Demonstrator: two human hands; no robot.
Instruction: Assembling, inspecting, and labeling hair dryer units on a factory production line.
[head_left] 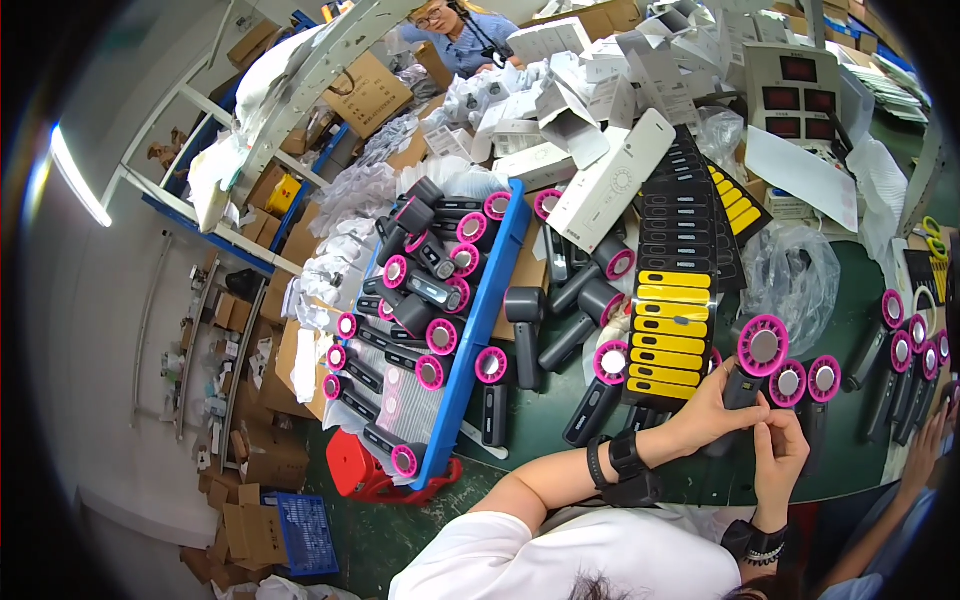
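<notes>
A dark grey handheld fan (763, 346), with a pink slotted ring and silver centre, is gripped by its handle in my left hand (712, 415). My right hand (782, 452) is closed in a pinch close beside the handle; its fingertips meet my left thumb, and whatever they pinch is hidden. Just left of my hands lies a stack of label sheets (668, 335), yellow at the near end and black farther up. Two more fans (823, 380) lie just right of the held one, and several others (595, 405) rest left of the sheets.
A blue tray (475, 335) of similar fans stands left, above a red stool (350, 462). White boxes (612, 180) pile up at the back, beside a panel with dark displays (797, 95). A clear plastic bag (795, 285) lies right. A co-worker (460, 40) sits opposite; another person's hand (925, 450) shows at the right edge.
</notes>
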